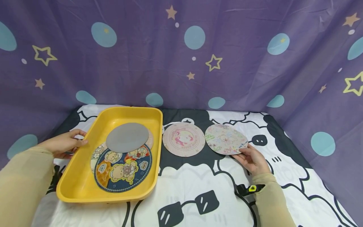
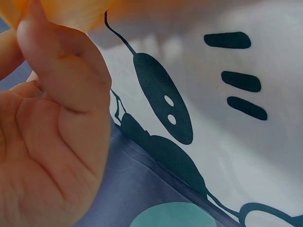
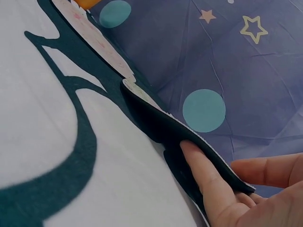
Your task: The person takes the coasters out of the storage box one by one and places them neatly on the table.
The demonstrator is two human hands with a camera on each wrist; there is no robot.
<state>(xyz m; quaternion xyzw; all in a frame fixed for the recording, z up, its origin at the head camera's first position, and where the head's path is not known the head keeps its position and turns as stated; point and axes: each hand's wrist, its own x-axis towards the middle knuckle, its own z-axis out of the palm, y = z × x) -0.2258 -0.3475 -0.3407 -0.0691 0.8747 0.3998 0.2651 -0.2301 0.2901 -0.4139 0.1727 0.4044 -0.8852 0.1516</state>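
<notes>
A yellow tray [image 1: 72, 186] stands on the left, and my left hand [image 1: 66, 143] grips its left rim. In the left wrist view the thumb lies against the yellow edge. Inside the tray several round mats overlap: a plain grey one [image 1: 127, 137] lies over a dark blue bear-print mat [image 1: 123, 170], with paler ones partly hidden below. My right hand [image 1: 252, 159] pinches the near right edge of a pale round mat [image 1: 225, 139] with colourful drawings. That edge is raised and bent, showing a dark underside [image 3: 151, 118] in the right wrist view.
A pink-printed round mat [image 1: 183, 139] lies flat between the tray and the held mat, close beside both. The cloth [image 1: 195, 179] beneath has a black-and-white cartoon print. A purple curtain [image 1: 181, 63] with stars and dots hangs behind the far edge.
</notes>
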